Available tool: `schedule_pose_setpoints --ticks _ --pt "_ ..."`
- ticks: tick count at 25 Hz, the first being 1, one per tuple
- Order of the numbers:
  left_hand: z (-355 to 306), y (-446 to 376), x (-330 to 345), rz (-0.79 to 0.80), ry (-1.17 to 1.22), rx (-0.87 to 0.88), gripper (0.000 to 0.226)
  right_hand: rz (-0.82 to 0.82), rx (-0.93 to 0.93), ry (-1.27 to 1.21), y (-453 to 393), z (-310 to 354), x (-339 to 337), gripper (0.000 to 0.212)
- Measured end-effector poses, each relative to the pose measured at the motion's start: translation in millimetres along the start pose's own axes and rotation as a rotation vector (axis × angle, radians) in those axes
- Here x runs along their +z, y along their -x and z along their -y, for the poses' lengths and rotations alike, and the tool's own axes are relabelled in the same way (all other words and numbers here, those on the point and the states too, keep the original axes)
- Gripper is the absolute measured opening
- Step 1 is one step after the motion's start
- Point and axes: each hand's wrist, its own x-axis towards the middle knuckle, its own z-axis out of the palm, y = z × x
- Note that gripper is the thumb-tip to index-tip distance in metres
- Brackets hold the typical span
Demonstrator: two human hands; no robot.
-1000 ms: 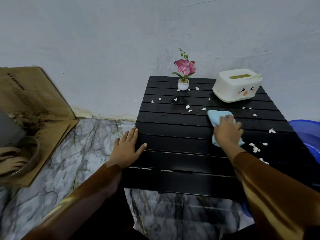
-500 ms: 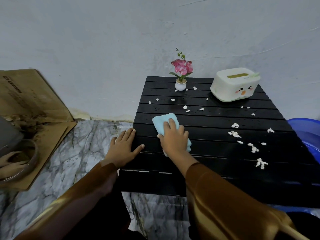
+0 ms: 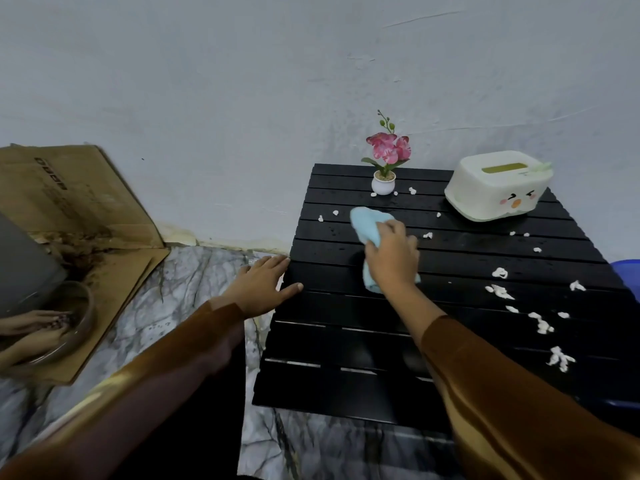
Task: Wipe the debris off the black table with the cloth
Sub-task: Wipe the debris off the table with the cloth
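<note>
**Materials and finishes, as I see them**

Black table (image 3: 450, 271): slatted, smooth, faintly glossy, speckled with wet-looking droplets. Cloth (image 3: 367, 226): pale blue, soft, matt fabric. Debris (image 3: 500, 292): white crumpled scraps, papery and matt. Tissue box (image 3: 498, 185), far right: cream plastic, smooth with a soft sheen. Flower pot (image 3: 383, 184): white, glossy, material I cannot tell. Cardboard (image 3: 76, 202), left: brown, matt, stained. Floor (image 3: 194, 292): marble-patterned, polished. Wall (image 3: 242, 98): matt, rough plaster. My sleeves (image 3: 519, 403): brown satin-like sheen.
</note>
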Motion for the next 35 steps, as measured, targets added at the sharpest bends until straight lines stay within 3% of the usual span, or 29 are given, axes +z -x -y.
schedule_pose_setpoints --ticks 6,14,20,27,29,31,35 --pt "10.8 -33.1 3.6 0.009 0.024 -0.033 0.069 0.143 -0.185 0.052 -20.1 73.5 50.5 0.037" --pt "8.2 -61.1 29.5 -0.047 0.21 -0.037 0.066 0.1 -0.262 0.197 -39.5 64.7 105.8 0.044" --pt "8.8 -68.4 30.3 -0.066 0.255 -0.024 0.067 0.05 -0.023 0.212 -76.5 2.8 68.9 0.044" --pt "5.3 -76.9 20.9 -0.029 0.216 -0.035 0.07 -0.097 0.372 0.153 -61.5 -63.6 12.1 0.037" --pt "5.3 -87.2 16.4 -0.033 0.198 -0.024 0.071 -0.171 0.306 0.11 -61.5 -41.9 12.0 0.039" --pt "5.7 -101.3 10.5 -0.037 0.187 -0.016 0.07 -0.16 0.104 0.084 -69.6 -0.6 24.4 0.039" --pt "5.7 -123.5 6.8 -0.024 0.159 -0.044 0.069 0.078 -0.163 0.149 -94.7 64.2 76.3 0.044"
